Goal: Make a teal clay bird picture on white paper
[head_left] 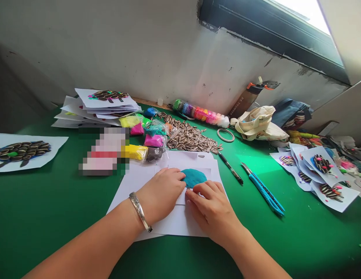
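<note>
- Left hand [159, 193]: fingers [179, 175] extended and released, tips resting on the left edge of the teal modelling clay [195, 177].
- Right hand [211, 209]: fingers [199, 188] curled at the clay's lower edge; cannot tell whether pinching.
- Clay: flattened oval, long axis roughly left-right, slightly tilted; both hands touching, neither clearly nearer.
- Clay lies on white paper sheets [171, 221] on a green mat [52, 228].
- Blue utility knife [263, 190] right of the paper.

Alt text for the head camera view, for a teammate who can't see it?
The left hand and right hand touch a flattened teal clay disc on white paper atop a green mat. Striped sunflower seeds and a blue craft knife lie nearby.
</note>
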Demonstrator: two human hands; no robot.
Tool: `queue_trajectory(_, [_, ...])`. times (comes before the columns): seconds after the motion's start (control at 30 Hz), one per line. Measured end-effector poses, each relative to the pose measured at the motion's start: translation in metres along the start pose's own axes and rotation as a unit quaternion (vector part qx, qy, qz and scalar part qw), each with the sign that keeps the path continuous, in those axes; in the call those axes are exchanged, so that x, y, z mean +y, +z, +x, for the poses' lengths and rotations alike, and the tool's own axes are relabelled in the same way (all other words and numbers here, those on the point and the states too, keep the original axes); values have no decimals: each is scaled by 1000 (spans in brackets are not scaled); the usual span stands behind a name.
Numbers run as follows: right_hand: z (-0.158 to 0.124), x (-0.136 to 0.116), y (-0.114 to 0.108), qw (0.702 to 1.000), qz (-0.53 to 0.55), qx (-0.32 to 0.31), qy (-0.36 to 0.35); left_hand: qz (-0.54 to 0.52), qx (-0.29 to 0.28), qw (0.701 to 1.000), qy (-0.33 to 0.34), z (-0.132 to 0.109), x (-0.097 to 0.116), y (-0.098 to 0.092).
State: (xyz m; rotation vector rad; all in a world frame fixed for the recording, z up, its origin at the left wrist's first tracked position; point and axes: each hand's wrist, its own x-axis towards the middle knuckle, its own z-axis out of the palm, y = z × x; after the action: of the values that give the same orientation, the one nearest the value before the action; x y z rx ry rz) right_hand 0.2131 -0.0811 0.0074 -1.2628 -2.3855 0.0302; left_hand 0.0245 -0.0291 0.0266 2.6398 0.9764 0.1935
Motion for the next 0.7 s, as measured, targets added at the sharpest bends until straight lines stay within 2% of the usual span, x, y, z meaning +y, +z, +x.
queue_trajectory(0.1, [-2, 2, -1, 999, -3, 26, 25, 2, -4, 1000, 1, 0, -1, 1])
queue_trajectory(0.33, [-3, 2, 0, 1000, -5, -21, 14, 1, -4, 1000, 2, 0, 0, -1])
queue_trajectory(0.7, [-13, -4, -2, 999, 22, -17, 24, -4, -10, 1000, -4, 1, 0, 0])
